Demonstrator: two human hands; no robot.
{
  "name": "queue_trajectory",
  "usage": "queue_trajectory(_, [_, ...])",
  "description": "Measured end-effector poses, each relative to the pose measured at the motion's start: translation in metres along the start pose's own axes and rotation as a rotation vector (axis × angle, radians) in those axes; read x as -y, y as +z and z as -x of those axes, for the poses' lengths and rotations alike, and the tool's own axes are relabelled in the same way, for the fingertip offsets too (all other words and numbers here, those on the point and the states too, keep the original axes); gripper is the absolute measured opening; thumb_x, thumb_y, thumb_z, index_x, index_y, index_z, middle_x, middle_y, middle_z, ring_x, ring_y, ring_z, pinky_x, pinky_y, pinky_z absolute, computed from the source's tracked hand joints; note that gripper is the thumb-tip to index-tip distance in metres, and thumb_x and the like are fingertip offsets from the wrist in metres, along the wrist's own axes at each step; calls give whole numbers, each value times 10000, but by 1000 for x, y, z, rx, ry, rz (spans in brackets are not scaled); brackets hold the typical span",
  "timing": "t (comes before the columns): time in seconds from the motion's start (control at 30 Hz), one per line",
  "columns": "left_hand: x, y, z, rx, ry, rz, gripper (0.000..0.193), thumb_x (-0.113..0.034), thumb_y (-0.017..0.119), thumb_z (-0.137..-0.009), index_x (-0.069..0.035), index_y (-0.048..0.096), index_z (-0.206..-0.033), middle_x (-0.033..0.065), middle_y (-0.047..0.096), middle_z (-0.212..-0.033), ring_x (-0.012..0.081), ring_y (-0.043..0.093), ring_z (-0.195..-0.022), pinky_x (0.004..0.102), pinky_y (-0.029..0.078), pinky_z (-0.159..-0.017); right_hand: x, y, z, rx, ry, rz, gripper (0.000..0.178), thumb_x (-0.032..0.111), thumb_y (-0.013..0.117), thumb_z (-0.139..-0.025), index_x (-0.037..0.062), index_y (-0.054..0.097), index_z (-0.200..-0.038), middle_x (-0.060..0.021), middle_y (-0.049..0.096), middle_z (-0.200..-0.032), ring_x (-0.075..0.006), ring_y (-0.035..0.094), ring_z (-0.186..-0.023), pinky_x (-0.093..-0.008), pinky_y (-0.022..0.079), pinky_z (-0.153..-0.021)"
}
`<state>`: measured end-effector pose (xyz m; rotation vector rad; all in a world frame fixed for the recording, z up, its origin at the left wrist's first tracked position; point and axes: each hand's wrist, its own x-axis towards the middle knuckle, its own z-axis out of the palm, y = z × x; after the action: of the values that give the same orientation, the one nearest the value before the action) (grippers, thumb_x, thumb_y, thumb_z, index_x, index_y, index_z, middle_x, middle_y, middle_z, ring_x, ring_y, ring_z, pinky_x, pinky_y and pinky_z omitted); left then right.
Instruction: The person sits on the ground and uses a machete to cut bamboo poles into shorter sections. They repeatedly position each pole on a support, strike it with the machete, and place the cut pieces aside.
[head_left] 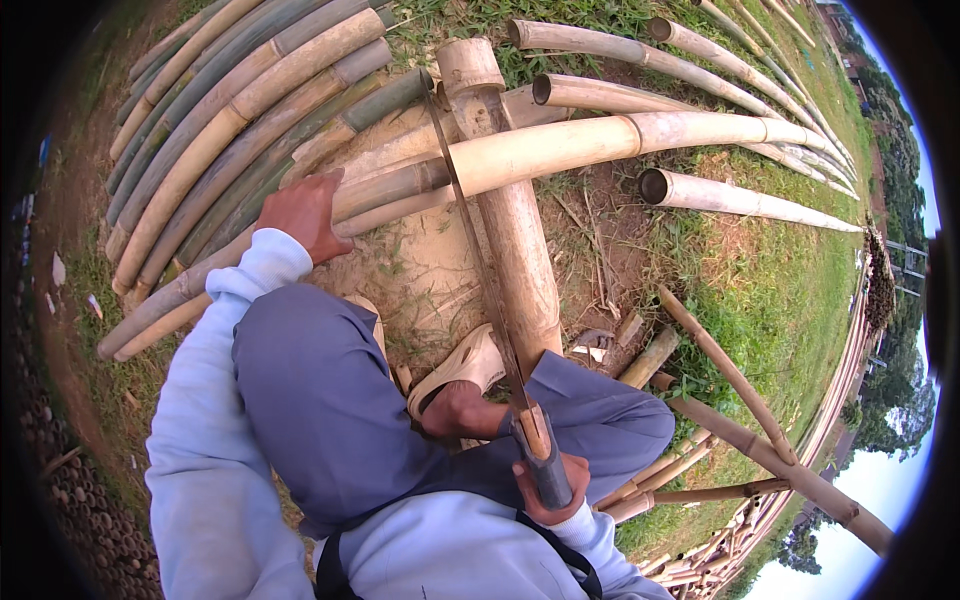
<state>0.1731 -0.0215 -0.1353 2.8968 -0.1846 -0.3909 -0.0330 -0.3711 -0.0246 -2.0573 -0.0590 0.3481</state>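
Note:
My right hand (556, 490) grips the dark handle of a long handsaw (487, 272), low in front of my body. Its narrow blade runs up and away, crossing a thick bamboo pole (555, 152). The pole is pale to the right of the blade and darker brown to the left. My left hand (307, 216) is wrapped round the darker part, left of the blade. Under the pole stands a bamboo post (520, 255), upright or leaning, with a short round crosspiece (470, 66) at its top. How deep the blade sits is unclear.
Several bamboo poles (245, 110) lie side by side at the left; more cut poles (740, 195) stretch over the grass at the right. Pale sawdust (425, 255) covers the ground by my sandal (462, 370). A bamboo frame (735, 430) stands at lower right.

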Motion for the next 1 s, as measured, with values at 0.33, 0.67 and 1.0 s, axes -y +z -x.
queue_trajectory(0.33, [7,4,-2,-39,26,-26,908,-344,890,-668,-43,520,-1441,194,633,-1374,355,627,-1241,453,523,-1034,-22,14,-47,27,-64,-67,176,11,745,-859,-5,696,-1027,-153,708,-813,-282,717,-686,-333,540,-645])
queue_trajectory(0.67, [-7,-8,-14,56,-36,36,950,-314,889,-611,-66,526,-1453,214,625,-1371,394,617,-1232,463,504,-1055,-16,36,-116,-122,-5,-260,102,32,701,-888,-30,649,-950,-99,614,-695,-218,573,-601,-322,481,-614])
queue_trajectory(1.0, [1,0,-2,57,-27,2,971,-339,916,-627,-34,510,-1454,220,630,-1362,385,602,-1266,445,486,-1089,-1,-10,19,-22,56,-31,264,-11,716,-853,21,724,-1115,-159,739,-894,-295,764,-821,-334,571,-741])
